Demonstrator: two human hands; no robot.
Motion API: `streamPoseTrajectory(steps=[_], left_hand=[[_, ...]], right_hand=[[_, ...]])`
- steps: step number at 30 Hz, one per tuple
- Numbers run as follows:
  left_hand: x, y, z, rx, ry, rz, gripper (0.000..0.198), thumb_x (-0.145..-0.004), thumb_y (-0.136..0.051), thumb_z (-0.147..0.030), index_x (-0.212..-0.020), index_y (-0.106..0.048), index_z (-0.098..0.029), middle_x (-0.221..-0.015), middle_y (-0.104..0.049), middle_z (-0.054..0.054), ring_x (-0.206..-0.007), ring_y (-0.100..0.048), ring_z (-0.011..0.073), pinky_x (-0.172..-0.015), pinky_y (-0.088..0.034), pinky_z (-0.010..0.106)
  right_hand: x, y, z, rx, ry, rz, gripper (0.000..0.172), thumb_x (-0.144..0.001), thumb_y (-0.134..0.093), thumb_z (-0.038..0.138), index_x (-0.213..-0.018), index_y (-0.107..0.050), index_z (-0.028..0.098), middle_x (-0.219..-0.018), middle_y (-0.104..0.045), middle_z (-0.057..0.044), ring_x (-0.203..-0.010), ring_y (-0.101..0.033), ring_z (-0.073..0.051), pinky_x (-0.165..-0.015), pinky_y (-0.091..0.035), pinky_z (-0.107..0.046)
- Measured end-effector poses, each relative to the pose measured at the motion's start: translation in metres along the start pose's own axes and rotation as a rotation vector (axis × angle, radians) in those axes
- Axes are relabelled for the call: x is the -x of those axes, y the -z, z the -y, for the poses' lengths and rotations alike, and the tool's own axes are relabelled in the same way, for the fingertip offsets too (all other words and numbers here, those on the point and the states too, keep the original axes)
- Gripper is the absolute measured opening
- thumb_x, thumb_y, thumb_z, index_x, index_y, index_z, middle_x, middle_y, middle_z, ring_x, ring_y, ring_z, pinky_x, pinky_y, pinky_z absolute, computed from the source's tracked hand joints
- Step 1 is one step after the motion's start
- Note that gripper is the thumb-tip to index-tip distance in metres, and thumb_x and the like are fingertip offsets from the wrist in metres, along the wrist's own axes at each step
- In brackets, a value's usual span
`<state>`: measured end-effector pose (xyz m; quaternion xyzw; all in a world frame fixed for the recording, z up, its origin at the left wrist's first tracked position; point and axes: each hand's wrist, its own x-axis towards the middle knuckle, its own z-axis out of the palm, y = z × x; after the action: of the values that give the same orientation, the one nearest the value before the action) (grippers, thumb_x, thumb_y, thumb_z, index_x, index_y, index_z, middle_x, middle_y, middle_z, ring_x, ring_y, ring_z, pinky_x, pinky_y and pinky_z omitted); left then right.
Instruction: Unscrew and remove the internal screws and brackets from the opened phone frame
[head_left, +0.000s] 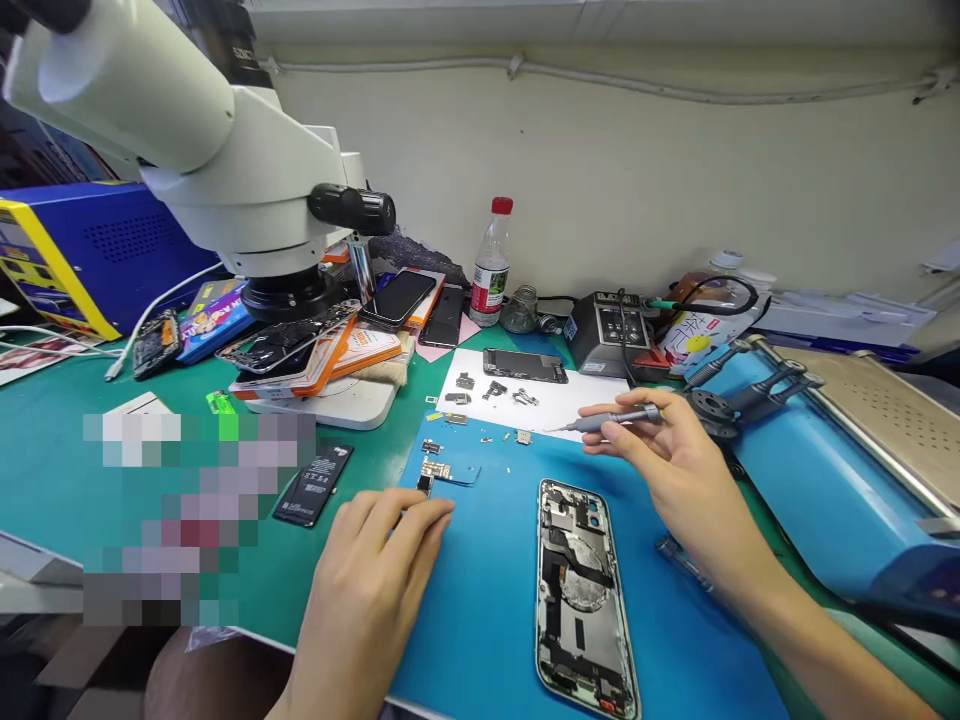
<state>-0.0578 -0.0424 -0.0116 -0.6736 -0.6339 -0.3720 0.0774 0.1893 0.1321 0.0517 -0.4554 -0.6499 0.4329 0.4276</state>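
Observation:
An opened phone body (581, 590) lies lengthwise on the blue mat (487, 600), its insides exposed. My right hand (667, 470) hovers just beyond its top end, fingers closed on a slim grey screwdriver (611, 420) whose tip points left toward the white sheet (540, 400). My left hand (375, 580) rests on the mat's left edge, fingers together and curled down, the fingertips touching a small dark flex part (425, 484). Small removed phone parts (450, 470) lie just beyond it.
A white microscope (225, 160) hangs over the left. A phone battery (315, 485) lies on the green mat. Several phones (397, 298), a drink bottle (490, 265), a soldering station (607, 330) and a blue machine with a clamp (810, 470) ring the work area.

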Motion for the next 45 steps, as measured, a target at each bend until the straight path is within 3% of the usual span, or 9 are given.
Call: streamPoseTrajectory(steps=[4,8,11,13,15,25,34,39,45], left_hand=[[-0.006,0.007,-0.021,0.036,-0.005,-0.004,0.016,-0.110,-0.065,-0.018,-0.120,-0.075,-0.024,-0.104,-0.077,0.001,-0.094,-0.066,0.0228,-0.091,-0.047,0.038],[-0.013,-0.003,-0.040,0.306,0.147,0.207,0.035,-0.103,-0.077,-0.019,-0.138,-0.071,-0.026,-0.106,-0.079,-0.002,-0.086,-0.071,0.0200,-0.077,-0.052,0.033],[-0.017,-0.014,-0.049,0.450,0.249,0.317,0.023,-0.101,-0.080,-0.020,-0.122,-0.077,-0.027,-0.106,-0.082,-0.004,-0.081,-0.074,0.0175,-0.073,-0.053,0.030],[-0.018,-0.018,-0.051,0.488,0.263,0.325,0.008,-0.104,-0.076,-0.019,-0.107,-0.079,-0.026,-0.103,-0.083,-0.004,-0.089,-0.078,0.0181,-0.079,-0.054,0.030],[-0.016,-0.020,-0.051,0.480,0.248,0.316,0.012,-0.106,-0.072,-0.016,-0.102,-0.080,-0.024,-0.102,-0.084,-0.003,-0.095,-0.079,0.0190,-0.084,-0.055,0.030],[0.002,-0.022,-0.042,0.181,0.049,0.260,0.034,-0.108,-0.059,-0.006,-0.129,-0.080,-0.022,-0.114,-0.079,0.006,-0.102,-0.076,0.0226,-0.088,-0.063,0.035],[0.008,-0.007,-0.042,0.201,0.120,0.198,0.020,-0.108,-0.063,-0.008,-0.114,-0.077,-0.021,-0.110,-0.083,0.001,-0.101,-0.077,0.0214,-0.087,-0.060,0.033],[0.011,-0.009,-0.038,0.175,0.068,0.167,0.023,-0.110,-0.061,-0.011,-0.123,-0.077,-0.021,-0.114,-0.082,0.004,-0.103,-0.077,0.0216,-0.089,-0.062,0.034],[0.015,-0.012,-0.036,0.017,-0.007,0.260,0.039,-0.108,-0.055,-0.005,-0.140,-0.073,-0.019,-0.121,-0.074,0.011,-0.108,-0.073,0.0257,-0.091,-0.065,0.040]], right_hand=[[0.051,-0.001,0.008,-0.091,-0.071,-0.009,0.056,-0.095,-0.079,0.059,-0.138,-0.059,0.029,-0.114,-0.083,-0.008,-0.086,-0.082,-0.023,-0.084,-0.070,-0.039],[0.094,-0.015,-0.001,-0.233,-0.123,-0.045,0.061,-0.095,-0.080,0.055,-0.146,-0.057,0.033,-0.120,-0.082,-0.008,-0.081,-0.081,-0.019,-0.079,-0.071,-0.035],[0.109,-0.024,-0.010,-0.292,-0.135,-0.060,0.059,-0.097,-0.078,0.054,-0.148,-0.055,0.033,-0.121,-0.082,-0.009,-0.083,-0.081,-0.019,-0.079,-0.070,-0.033],[0.113,-0.028,-0.012,-0.299,-0.129,-0.056,0.058,-0.099,-0.077,0.053,-0.148,-0.055,0.033,-0.122,-0.081,-0.009,-0.085,-0.081,-0.018,-0.081,-0.070,-0.033],[0.115,-0.031,-0.013,-0.286,-0.108,-0.056,0.058,-0.098,-0.077,0.053,-0.147,-0.055,0.032,-0.122,-0.081,-0.009,-0.084,-0.080,-0.018,-0.081,-0.070,-0.033],[0.125,-0.037,-0.014,-0.193,-0.034,-0.121,0.051,-0.100,-0.074,0.051,-0.145,-0.056,0.034,-0.125,-0.079,-0.009,-0.091,-0.080,-0.022,-0.084,-0.072,-0.041],[0.128,-0.038,-0.019,-0.082,-0.022,0.018,0.050,-0.106,-0.066,0.052,-0.151,-0.053,0.036,-0.134,-0.076,-0.009,-0.104,-0.079,-0.024,-0.089,-0.072,-0.043],[0.128,-0.040,-0.021,-0.051,0.037,0.069,0.047,-0.107,-0.065,0.050,-0.151,-0.055,0.036,-0.134,-0.077,-0.008,-0.106,-0.079,-0.023,-0.090,-0.071,-0.041],[0.126,-0.041,-0.022,-0.039,0.043,0.122,0.044,-0.108,-0.064,0.047,-0.150,-0.055,0.035,-0.133,-0.076,-0.008,-0.101,-0.080,-0.022,-0.090,-0.071,-0.041]])
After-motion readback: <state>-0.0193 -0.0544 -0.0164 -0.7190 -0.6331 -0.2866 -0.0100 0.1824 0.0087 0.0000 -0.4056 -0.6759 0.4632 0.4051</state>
